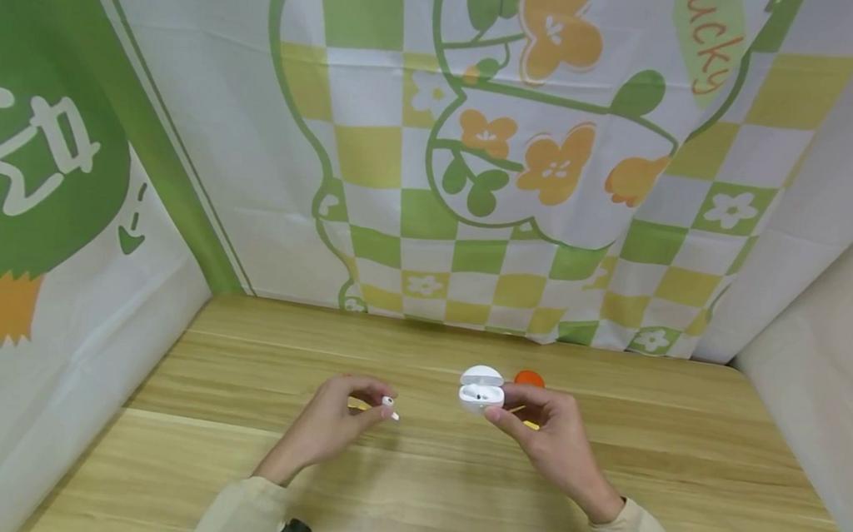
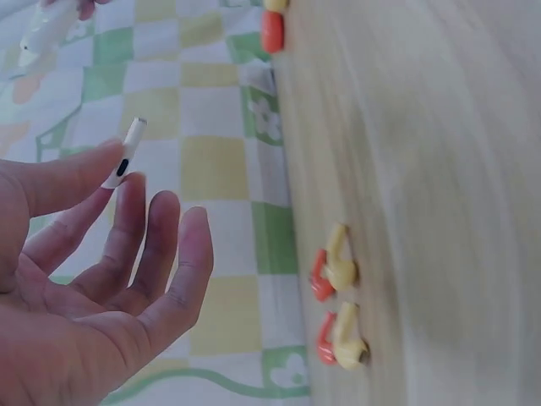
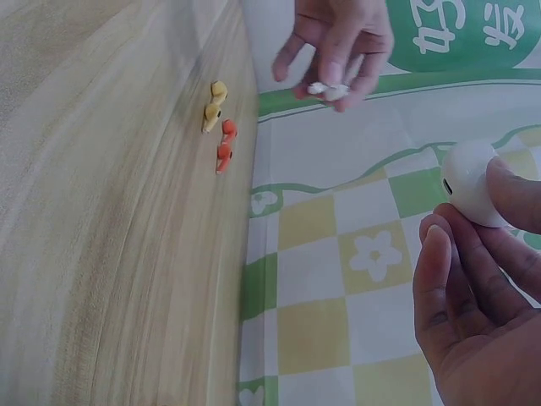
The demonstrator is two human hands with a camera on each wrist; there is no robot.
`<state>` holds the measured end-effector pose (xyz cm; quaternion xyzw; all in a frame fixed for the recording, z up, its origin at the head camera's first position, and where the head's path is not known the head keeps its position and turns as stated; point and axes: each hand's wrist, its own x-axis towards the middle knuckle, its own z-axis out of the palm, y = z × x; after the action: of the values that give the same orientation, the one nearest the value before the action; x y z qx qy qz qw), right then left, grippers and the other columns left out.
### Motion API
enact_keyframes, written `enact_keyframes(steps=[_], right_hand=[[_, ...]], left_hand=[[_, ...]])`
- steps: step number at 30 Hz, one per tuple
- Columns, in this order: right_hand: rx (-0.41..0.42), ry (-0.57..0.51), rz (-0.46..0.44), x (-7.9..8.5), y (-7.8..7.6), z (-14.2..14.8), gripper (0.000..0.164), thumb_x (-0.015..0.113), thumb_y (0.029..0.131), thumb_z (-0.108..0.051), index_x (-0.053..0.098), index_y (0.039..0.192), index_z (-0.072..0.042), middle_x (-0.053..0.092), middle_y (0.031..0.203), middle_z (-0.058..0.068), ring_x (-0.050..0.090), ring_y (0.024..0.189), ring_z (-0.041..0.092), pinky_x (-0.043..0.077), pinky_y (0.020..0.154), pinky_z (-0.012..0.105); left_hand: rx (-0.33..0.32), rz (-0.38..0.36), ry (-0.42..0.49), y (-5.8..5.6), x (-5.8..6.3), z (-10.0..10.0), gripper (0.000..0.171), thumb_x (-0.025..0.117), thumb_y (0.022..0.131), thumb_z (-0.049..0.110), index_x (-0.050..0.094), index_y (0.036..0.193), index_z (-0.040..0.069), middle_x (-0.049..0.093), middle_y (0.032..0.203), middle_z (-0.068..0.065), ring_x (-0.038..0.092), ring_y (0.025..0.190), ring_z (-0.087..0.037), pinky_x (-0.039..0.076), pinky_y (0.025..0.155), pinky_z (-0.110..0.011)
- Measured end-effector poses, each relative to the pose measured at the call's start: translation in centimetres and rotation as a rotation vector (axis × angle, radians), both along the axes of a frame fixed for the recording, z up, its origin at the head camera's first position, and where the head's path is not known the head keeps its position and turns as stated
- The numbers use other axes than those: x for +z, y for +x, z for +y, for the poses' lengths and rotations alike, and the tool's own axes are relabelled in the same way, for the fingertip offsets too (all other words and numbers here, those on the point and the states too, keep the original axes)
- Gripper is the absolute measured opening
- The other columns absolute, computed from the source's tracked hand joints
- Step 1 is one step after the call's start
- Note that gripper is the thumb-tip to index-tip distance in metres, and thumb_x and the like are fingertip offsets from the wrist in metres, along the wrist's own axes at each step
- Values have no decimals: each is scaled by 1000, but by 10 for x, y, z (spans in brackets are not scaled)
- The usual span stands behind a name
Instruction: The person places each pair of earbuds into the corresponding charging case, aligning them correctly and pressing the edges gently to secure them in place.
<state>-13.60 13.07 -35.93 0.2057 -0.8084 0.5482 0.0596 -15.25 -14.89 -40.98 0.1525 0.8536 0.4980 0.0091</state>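
Note:
My left hand [image 1: 339, 418] pinches a white earbud [image 1: 387, 402] by thumb and fingertips, its stem [image 2: 135, 135] pointing up in the left wrist view. To the right, my right hand [image 1: 556, 435] grips a small white earbud case [image 1: 481, 402] between thumb and fingers. The case's lid [image 1: 482, 372] is flipped up, and its inside faces the head camera. In the right wrist view only the rounded outer shell of the case [image 3: 469, 186] shows. Both hands are raised above the wooden table [image 1: 408, 498], a short gap apart.
Beneath the left hand lie two yellow earbuds [image 2: 341, 269] and two red earbuds [image 2: 321, 279], mostly hidden in the head view. Behind the right hand are a red rounded object [image 1: 529, 378] and a yellow one [image 1: 531, 425]. A printed cloth [image 1: 428, 249] hangs at the table's back.

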Motion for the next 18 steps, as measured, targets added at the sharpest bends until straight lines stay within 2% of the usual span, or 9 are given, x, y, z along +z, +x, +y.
enact_keyframes(steps=[5, 11, 18], right_hand=[[3, -3, 11, -1, 0, 0, 16, 72, 81, -4, 70, 96, -1, 68, 85, 5, 63, 77, 16, 54, 68, 32], [10, -9, 17, -3, -2, 0, 16, 72, 81, -4, 70, 96, -1, 68, 85, 5, 63, 78, 16, 54, 68, 31], [26, -24, 32, -3, -1, -1, 16, 72, 81, -3, 70, 96, 0, 68, 85, 6, 64, 77, 16, 54, 67, 32]], left_hand=[[-2, 25, 48, 2, 12, 10, 18, 67, 87, 11, 67, 105, 15, 61, 91, 2, 58, 88, -16, 52, 75, -23], [6, 68, 99, 5, 30, 23, 17, 69, 85, 10, 67, 102, 11, 61, 89, 2, 59, 87, -17, 52, 76, -26], [-17, 144, 78, 6, 40, 34, 14, 68, 86, 13, 66, 100, 14, 62, 90, 6, 58, 86, -10, 51, 79, -29]])
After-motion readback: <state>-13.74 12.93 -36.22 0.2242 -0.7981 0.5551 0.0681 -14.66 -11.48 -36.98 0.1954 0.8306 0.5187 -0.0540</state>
